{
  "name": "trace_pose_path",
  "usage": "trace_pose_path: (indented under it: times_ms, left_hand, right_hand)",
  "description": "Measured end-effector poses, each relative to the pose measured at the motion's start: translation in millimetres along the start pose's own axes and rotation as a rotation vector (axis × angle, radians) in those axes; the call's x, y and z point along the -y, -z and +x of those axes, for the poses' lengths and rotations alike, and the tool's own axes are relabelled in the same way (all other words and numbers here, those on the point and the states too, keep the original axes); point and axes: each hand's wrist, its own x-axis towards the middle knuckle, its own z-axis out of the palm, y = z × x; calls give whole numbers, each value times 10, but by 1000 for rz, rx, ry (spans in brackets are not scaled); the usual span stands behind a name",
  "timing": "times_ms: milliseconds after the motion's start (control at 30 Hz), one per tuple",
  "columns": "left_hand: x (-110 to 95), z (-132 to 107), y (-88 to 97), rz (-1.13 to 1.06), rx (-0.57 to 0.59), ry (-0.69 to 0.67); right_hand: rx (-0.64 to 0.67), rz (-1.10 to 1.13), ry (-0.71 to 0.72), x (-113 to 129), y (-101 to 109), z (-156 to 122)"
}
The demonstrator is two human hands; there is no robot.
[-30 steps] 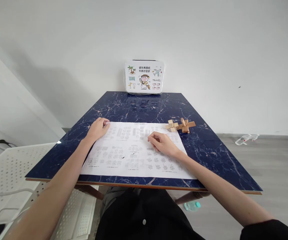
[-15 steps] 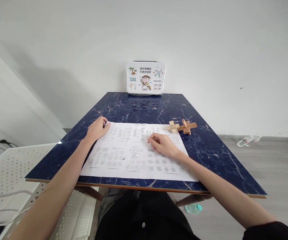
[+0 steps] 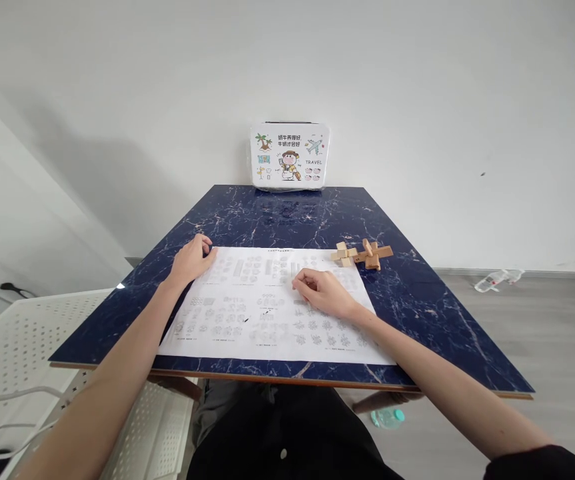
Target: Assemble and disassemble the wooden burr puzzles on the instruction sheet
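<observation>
Paper [image 3: 272, 288] at lower centre of the frame looks light, limp and easily creased, so I'd take it by its edges; left hand [image 3: 191, 260] touches its upper-left corner, right hand [image 3: 323, 292] lies loosely curled over it, and whether either pinches I cannot tell.

Soft, bright light spreads evenly over the scene; its source is hard to place. The wall [image 3: 417, 100] reads pale grey, with a diffuse shadow [image 3: 102, 160] beyond the tabletop's [image 3: 397, 307] left edge and darkening in the frame's upper right corner. The glossy tabletop mirrors the case [image 3: 290, 157] at its far edge, and a small white glint [image 3: 120, 286] sits on its left edge. The paper [image 3: 277, 333] is bright, its fine print too faint to read. Wide-angle distortion stretches the forearms [image 3: 447, 380] below the near corners. Black clothing [image 3: 287, 427] past the near edge loses detail.
</observation>
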Motion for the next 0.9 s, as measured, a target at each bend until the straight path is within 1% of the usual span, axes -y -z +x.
trace_pose_path:
  times_ms: [300, 500, 733, 900]
  left_hand:
    - [95, 50, -55, -1, -29, -10]
    - [96, 42, -42, -3, -35, -23]
    - [99, 40, -42, -4, -40, -41]
    - [81, 43, -16, 8, -29, -48]
  right_hand:
    - [-12, -16, 4, 1, -7, 13]
    - [-21, -1, 6, -10, -13, 20]
    - [-9, 125, -33, 3, 18, 1]
    - [-57, 92, -10, 4, 22, 12]
